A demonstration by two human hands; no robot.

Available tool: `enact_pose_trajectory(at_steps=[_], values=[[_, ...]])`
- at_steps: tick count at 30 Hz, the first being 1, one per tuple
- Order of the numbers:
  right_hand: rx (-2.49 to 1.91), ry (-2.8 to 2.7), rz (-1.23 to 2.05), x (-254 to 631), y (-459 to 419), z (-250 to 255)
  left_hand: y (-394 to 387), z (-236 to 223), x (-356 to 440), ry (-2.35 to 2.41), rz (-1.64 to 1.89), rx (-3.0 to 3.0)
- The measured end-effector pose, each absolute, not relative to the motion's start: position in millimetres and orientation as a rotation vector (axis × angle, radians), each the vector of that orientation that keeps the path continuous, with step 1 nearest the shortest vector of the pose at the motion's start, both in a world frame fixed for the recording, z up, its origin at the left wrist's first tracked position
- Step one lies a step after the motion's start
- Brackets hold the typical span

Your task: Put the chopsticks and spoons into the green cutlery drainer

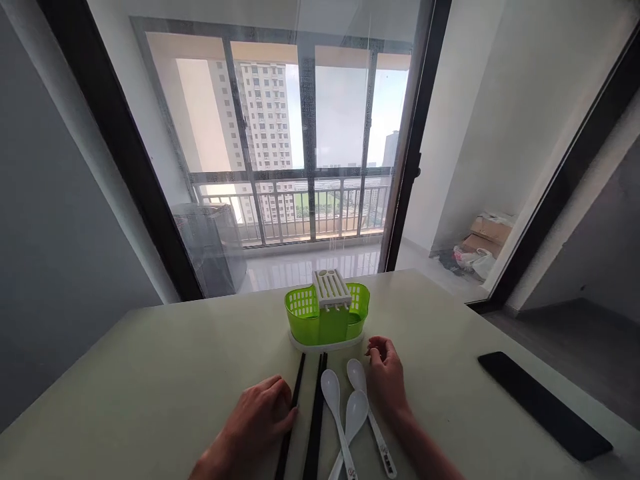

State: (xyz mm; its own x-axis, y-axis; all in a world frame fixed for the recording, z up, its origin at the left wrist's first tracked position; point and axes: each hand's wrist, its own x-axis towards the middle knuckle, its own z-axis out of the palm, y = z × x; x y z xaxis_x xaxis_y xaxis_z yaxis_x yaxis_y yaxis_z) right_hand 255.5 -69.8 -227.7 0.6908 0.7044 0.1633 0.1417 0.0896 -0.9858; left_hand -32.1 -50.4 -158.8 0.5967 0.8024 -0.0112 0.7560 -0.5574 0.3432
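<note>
My left hand (pixel 260 415) rests on the table with its fingers curled in. Its thumb tip touches or overlaps a black chopstick (pixel 300 377); I see no grip around it. More black chopsticks (pixel 316 420) lie close together just right of that one. Loosely closed, my right hand (pixel 386 373) is beside the spoons and shows nothing in its fingers. Three white spoons lie there: one on the left (pixel 331 388), one in the middle (pixel 357 410) and one (pixel 357 375) nearest my right hand. Some handles cross. Beyond the hands stands a green utensil basket (pixel 305 327) with a white slotted top (pixel 333 288).
A long black flat object (pixel 543 403) lies on the right of the pale table (pixel 165 373). Past the table's far edge is a glass door with a dark frame (pixel 413 120). Cardboard boxes (pixel 490 230) and plastic bags sit on the floor behind it.
</note>
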Motion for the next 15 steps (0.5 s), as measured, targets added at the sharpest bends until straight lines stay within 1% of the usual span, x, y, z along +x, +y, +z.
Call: enact_pose_trajectory(at_steps=[11, 15], values=[[-1.426, -0.750, 0.512, 254.1, -69.4, -230.2, -55.4, -162.5, -32.5, 1.275, 0.218, 2.621], [-1.430, -0.766, 0.521, 254.7, -67.7, -233.1, -60.4, -162.0, -26.9, 1.350, 0.238, 2.620]])
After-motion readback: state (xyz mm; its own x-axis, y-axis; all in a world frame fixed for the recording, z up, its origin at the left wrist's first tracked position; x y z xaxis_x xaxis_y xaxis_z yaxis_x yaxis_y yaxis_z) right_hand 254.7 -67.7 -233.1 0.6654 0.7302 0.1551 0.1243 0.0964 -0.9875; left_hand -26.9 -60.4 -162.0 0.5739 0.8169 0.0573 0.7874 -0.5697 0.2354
